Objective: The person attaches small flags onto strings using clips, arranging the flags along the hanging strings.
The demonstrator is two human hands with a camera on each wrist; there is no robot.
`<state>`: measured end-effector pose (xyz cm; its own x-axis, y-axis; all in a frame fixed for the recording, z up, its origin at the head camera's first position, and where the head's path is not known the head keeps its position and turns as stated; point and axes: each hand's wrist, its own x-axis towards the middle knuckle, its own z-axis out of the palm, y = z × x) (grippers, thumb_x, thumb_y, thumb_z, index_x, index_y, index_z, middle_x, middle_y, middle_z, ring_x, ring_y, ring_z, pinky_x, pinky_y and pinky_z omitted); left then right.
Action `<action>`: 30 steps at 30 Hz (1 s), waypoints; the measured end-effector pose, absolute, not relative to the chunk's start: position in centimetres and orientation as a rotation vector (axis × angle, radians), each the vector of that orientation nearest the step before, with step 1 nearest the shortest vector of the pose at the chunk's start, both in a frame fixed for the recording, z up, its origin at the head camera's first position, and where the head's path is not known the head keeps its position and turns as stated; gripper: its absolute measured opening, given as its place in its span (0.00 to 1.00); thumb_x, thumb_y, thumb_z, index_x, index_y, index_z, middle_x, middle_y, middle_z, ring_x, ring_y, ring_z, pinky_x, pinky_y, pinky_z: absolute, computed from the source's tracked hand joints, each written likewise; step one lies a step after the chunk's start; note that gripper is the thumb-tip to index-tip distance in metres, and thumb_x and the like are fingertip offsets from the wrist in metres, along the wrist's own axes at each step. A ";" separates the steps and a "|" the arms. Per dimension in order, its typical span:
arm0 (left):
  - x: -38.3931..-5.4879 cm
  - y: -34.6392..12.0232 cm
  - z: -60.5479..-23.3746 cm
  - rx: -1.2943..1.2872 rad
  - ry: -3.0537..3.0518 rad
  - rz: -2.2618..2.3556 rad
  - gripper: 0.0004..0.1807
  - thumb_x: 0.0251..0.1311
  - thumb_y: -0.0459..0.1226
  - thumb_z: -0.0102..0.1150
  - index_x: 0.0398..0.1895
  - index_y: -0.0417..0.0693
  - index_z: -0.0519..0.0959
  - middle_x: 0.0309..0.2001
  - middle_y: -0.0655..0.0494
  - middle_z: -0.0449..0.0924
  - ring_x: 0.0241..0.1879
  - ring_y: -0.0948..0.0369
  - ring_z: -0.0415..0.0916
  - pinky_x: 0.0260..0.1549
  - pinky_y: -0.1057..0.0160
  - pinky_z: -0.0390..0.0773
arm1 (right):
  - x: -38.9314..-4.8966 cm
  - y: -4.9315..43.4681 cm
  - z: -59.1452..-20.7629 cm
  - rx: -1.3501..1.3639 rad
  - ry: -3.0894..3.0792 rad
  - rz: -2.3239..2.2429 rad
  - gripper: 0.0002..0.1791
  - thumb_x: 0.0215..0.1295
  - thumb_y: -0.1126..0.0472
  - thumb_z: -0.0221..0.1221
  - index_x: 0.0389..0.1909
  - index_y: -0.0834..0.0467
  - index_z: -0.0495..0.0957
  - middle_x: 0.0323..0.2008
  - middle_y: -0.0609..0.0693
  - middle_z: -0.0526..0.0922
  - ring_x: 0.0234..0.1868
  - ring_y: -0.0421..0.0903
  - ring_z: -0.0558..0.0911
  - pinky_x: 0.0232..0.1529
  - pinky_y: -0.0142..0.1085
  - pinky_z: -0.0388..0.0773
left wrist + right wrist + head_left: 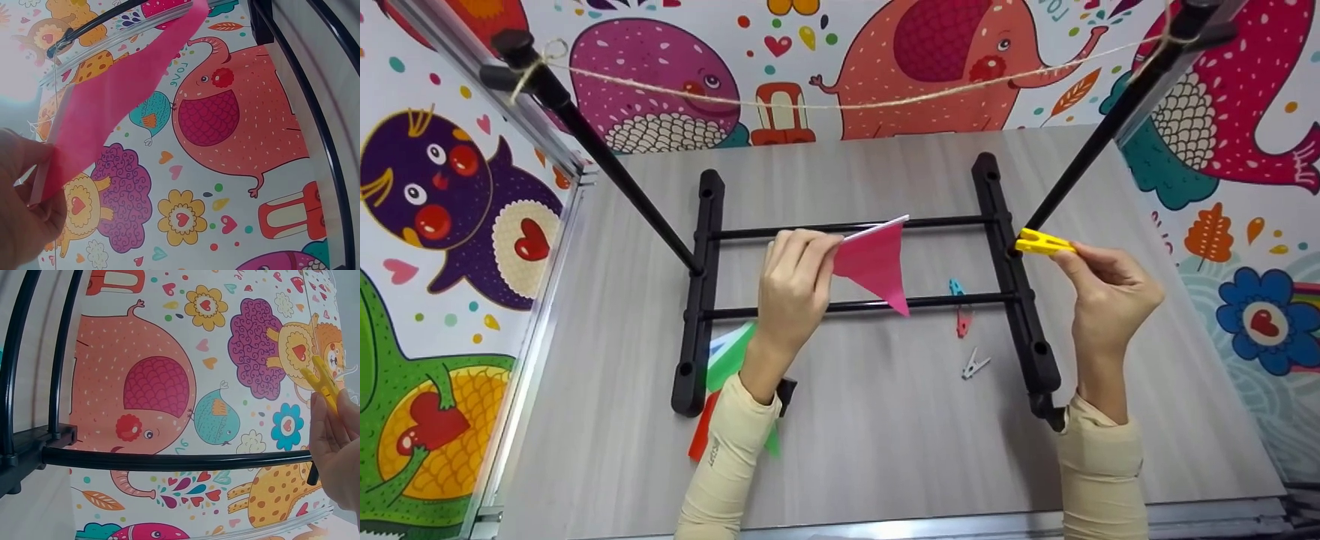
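In the head view my left hand [799, 289] pinches a pink triangular flag [877, 262] by its white-edged top, and the point of the flag hangs down. The left wrist view shows thumb and fingers on that white edge [53, 138]. My right hand [1110, 296] holds a yellow clothespin [1044, 242] between thumb and fingers, near the right post. Above both hands a thin twine [825, 106] sags between the tops of two black posts. In the right wrist view the yellow clothespin [323, 382] points up and away from the fingertips.
A black frame [709, 225] with two crossbars stands on the wood-grain table [877, 450]. Blue [956, 287], red [963, 322] and grey [975, 365] clothespins lie toward the right. Green and red flags [731, 367] lie partly under my left forearm. Cartoon-printed walls surround the table.
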<state>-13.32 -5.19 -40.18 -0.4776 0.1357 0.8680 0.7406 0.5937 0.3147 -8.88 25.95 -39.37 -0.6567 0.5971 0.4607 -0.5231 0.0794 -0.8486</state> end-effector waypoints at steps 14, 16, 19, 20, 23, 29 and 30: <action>-13.8 -4.4 -39.7 -0.719 -1.958 -0.853 0.04 0.61 0.28 0.58 0.36 0.41 0.82 0.33 0.52 0.79 0.34 0.55 0.73 0.34 0.61 0.70 | -9.4 26.7 -39.0 -0.044 -1.529 1.656 0.11 0.45 0.80 0.68 0.31 0.80 0.79 0.29 0.62 0.84 0.29 0.48 0.84 0.35 0.31 0.80; -13.8 -4.3 -39.7 -0.717 -1.959 -0.853 0.04 0.62 0.29 0.58 0.36 0.41 0.82 0.33 0.52 0.79 0.34 0.55 0.73 0.34 0.61 0.70 | -9.3 26.6 -38.8 -0.035 -1.530 1.654 0.11 0.46 0.80 0.68 0.31 0.80 0.80 0.29 0.62 0.84 0.30 0.48 0.84 0.35 0.31 0.80; -13.8 -4.2 -39.7 -0.717 -1.962 -0.854 0.05 0.63 0.29 0.57 0.36 0.41 0.82 0.33 0.52 0.79 0.34 0.55 0.73 0.33 0.61 0.70 | -9.2 26.5 -38.5 -0.037 -1.515 1.668 0.10 0.46 0.80 0.67 0.31 0.80 0.80 0.29 0.62 0.84 0.30 0.48 0.84 0.35 0.30 0.80; -13.8 -4.1 -39.7 -0.717 -1.962 -0.855 0.05 0.63 0.30 0.56 0.36 0.41 0.82 0.33 0.52 0.79 0.34 0.55 0.73 0.34 0.60 0.70 | -9.1 26.5 -38.5 -0.038 -1.511 1.672 0.10 0.46 0.80 0.67 0.31 0.80 0.80 0.29 0.62 0.84 0.30 0.48 0.84 0.35 0.30 0.80; -13.8 -4.1 -39.5 -0.717 -1.961 -0.858 0.05 0.63 0.29 0.57 0.36 0.41 0.82 0.34 0.52 0.79 0.34 0.55 0.73 0.34 0.60 0.70 | -9.3 26.8 -38.6 -0.048 -1.499 1.686 0.11 0.46 0.79 0.68 0.32 0.79 0.80 0.30 0.62 0.84 0.30 0.48 0.84 0.36 0.30 0.79; -14.0 -4.1 -39.2 -0.733 -1.950 -0.862 0.04 0.60 0.28 0.59 0.36 0.40 0.82 0.34 0.52 0.79 0.34 0.55 0.73 0.35 0.60 0.71 | -9.5 27.1 -38.8 -0.058 -1.509 1.679 0.12 0.46 0.78 0.68 0.32 0.79 0.80 0.30 0.62 0.84 0.31 0.48 0.84 0.36 0.31 0.79; -14.1 -4.1 -39.1 -0.738 -1.948 -0.863 0.03 0.60 0.28 0.59 0.35 0.40 0.82 0.33 0.52 0.79 0.33 0.56 0.73 0.35 0.60 0.71 | -9.5 27.0 -38.7 -0.060 -1.515 1.672 0.11 0.47 0.78 0.68 0.32 0.79 0.80 0.30 0.62 0.84 0.31 0.48 0.84 0.36 0.31 0.79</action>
<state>-14.06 -4.08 -39.14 -0.4570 0.1649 0.8741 0.7583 0.5858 0.2860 -9.55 27.03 -38.75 -0.6325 0.6024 0.4870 -0.5436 0.1027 -0.8330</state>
